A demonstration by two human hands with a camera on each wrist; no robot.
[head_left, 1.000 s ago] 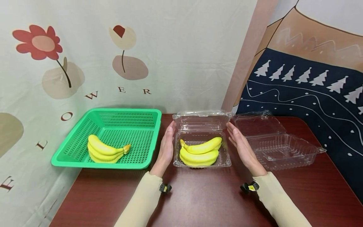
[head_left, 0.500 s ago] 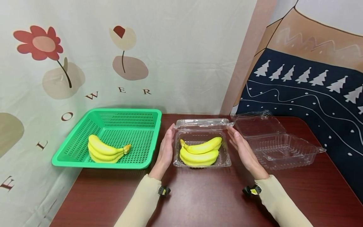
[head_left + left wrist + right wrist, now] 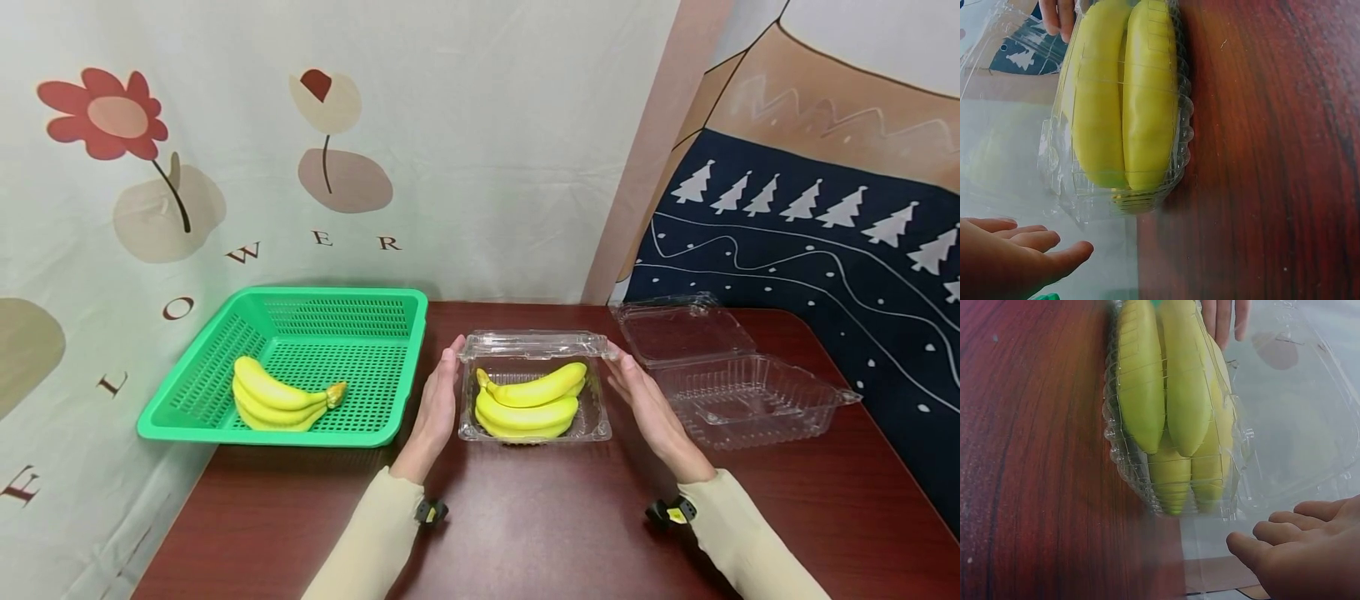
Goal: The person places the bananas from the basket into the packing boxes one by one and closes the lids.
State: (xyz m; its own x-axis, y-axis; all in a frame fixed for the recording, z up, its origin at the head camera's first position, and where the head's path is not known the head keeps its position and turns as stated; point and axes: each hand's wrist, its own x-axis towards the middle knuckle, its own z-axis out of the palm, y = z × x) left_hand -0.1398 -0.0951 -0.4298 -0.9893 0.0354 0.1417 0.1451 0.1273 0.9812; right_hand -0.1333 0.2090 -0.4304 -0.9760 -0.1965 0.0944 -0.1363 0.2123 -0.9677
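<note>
Both hands reach in with fingers extended and palms facing each other, the left hand (image 3: 433, 404) just left of the banana-filled clamshell container (image 3: 598, 429) and the right hand (image 3: 652, 410) just right of it. Neither has anything in a grip; the fingertips lie at the two ends of its lid (image 3: 534, 343), touching or all but touching, which I cannot settle. Cream sleeves (image 3: 375, 529) run back toward the near side of the container, over the reddish-brown wood-grain surface (image 3: 540, 525).

The container sits on that surface, yellow bananas (image 3: 528, 414) inside it and the lid partly raised along its rear edge. The clear plastic looks thin, light and springy, fairly smooth, and liable to dent or crack if squeezed; the lid seems best taken by its side edges with light, even pressure, the base by its ridged walls. The bananas probably give it some steadying weight.

Left of the container, a green plastic basket (image 3: 270, 439) holds another banana bunch (image 3: 279, 395), stem end toward the container. To the right is a second clear clamshell (image 3: 780, 425), lid laid back. Behind hangs a flower-print cloth (image 3: 480, 150), with a tree-print cloth (image 3: 810, 258) farther right
</note>
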